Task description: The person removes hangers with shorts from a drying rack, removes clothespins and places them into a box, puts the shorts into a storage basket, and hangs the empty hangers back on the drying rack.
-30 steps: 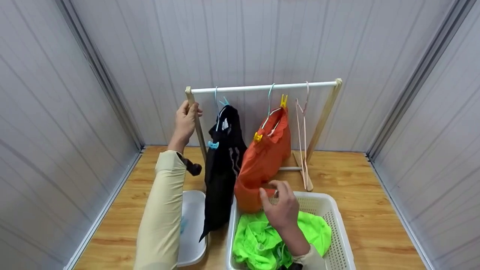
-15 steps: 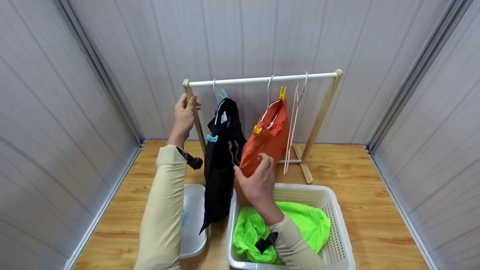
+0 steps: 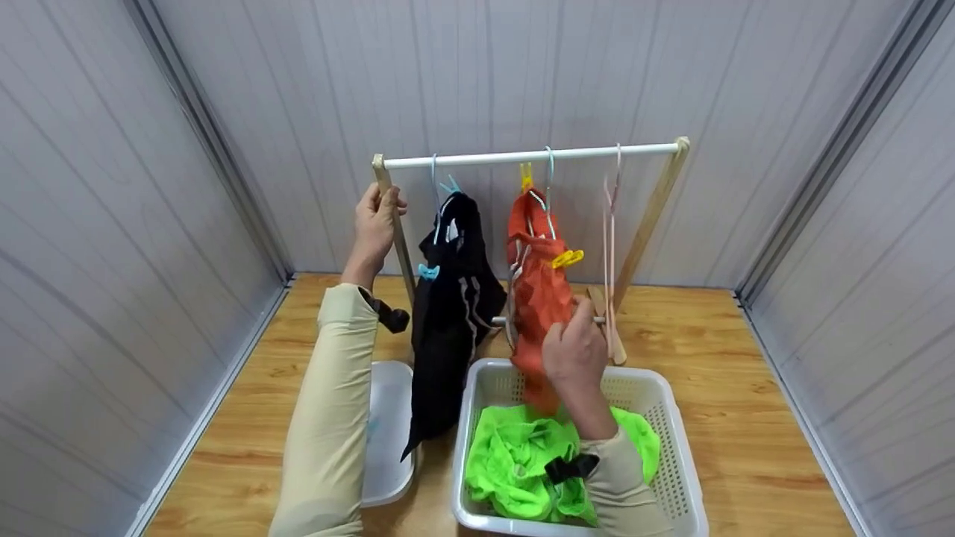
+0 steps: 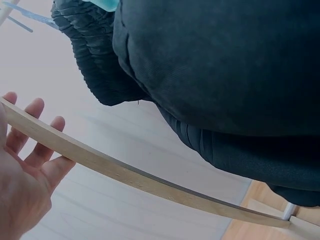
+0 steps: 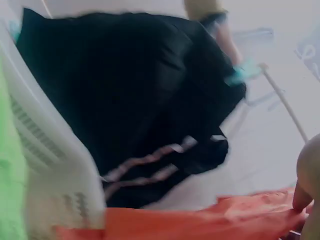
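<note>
In the head view my left hand (image 3: pixel 377 224) grips the rack's wooden left post (image 3: pixel 403 257); the left wrist view shows the fingers (image 4: pixel 41 147) and thumb around this post. My right hand (image 3: pixel 578 350) has curled fingers at the right edge of the orange shorts (image 3: pixel 541 287), pinching the cloth. These shorts hang from a light blue hanger (image 3: pixel 550 175), held by yellow clothespins (image 3: pixel 568 259), with their drawstring showing at the left. To their left hang black shorts (image 3: pixel 448 343) on another blue hanger, with blue clothespins (image 3: pixel 428 272). Motion blurs the right wrist view.
A white basket (image 3: pixel 683 447) holds bright green clothing (image 3: pixel 515 462) below the orange shorts. Left of it stands a white tray (image 3: pixel 388 425), partly behind the left sleeve. A bare pink hanger (image 3: pixel 610 246) hangs at the right of the white rail (image 3: pixel 492 158). Panel walls surround the floor.
My right hand rose from above the basket to the orange shorts, then moved right. The shorts have swung round, so the front clothespin is now at the right. My left hand stays on the post.
</note>
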{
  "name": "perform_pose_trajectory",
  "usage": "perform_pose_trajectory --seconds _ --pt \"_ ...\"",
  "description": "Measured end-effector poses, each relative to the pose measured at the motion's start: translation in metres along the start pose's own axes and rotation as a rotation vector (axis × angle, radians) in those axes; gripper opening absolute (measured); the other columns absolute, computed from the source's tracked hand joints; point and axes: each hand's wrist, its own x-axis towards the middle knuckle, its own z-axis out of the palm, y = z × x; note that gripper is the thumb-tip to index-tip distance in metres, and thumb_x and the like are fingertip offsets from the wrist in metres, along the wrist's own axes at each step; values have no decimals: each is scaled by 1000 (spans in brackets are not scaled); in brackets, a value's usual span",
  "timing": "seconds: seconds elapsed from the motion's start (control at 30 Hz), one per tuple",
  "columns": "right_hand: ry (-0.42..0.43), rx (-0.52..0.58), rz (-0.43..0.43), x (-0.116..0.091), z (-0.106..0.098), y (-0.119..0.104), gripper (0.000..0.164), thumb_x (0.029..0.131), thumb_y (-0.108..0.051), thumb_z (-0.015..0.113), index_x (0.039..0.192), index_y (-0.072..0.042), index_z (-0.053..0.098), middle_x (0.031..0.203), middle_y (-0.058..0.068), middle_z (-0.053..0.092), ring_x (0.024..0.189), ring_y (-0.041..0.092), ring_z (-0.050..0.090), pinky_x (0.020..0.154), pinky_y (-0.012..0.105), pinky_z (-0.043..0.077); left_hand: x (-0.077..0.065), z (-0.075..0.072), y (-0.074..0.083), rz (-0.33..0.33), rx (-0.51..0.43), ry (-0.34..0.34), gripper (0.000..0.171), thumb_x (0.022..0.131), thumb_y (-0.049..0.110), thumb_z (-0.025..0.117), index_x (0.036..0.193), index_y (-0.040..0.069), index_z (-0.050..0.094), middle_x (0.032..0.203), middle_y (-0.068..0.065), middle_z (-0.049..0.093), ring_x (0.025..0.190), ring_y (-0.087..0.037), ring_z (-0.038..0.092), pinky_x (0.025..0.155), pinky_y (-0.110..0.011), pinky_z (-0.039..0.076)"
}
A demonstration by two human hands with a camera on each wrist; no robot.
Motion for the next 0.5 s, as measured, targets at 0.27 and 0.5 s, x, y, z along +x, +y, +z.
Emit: perform_pose_trajectory --seconds 0.27,0.5 --pt "46 -101 -96 13 -4 4 26 100 -27 52 89 -3 54 65 24 56 63 49 58 54 58 43 9 -7 -17 3 -16 10 19 102 24 50 106 8 59 102 -23 60 96 -26 60 91 -41 43" --pt "121 9 -132 16 -12 0 26 99 -22 53 80 -5 52 58 15 48 54 39 50 49 49 39 19 -4 -26 12 -8 14 24 100 33 52 107 12 59 102 -19 60 99 -27 59 93 -44 41"
